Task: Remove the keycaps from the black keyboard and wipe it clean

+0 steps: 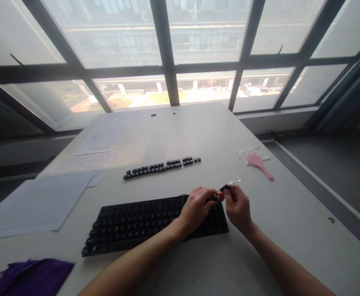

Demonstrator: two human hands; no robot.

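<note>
A black keyboard [137, 220] lies across the near part of the white table, with bare rows along its far side. My left hand [197, 207] is over its right end, fingers closed in a pinch; what they hold, if anything, is hidden. Close beside it, my right hand [239, 207] grips a small black keycap [225, 188] between thumb and fingers, at the keyboard's far right corner. A thin, clear or metallic piece [236, 180] sticks out just beyond the right fingers; its kind is unclear. Beyond the keyboard, loose black keycaps [155, 167] stand in two rows.
Printed sheets [44, 205] spread over the table's left side. A purple cloth [33, 277] lies at the near left corner. To the right are a pink hairbrush [255, 160] on a clear wrapper and a small dark item [331, 220]. Windows rise behind the table [198, 127].
</note>
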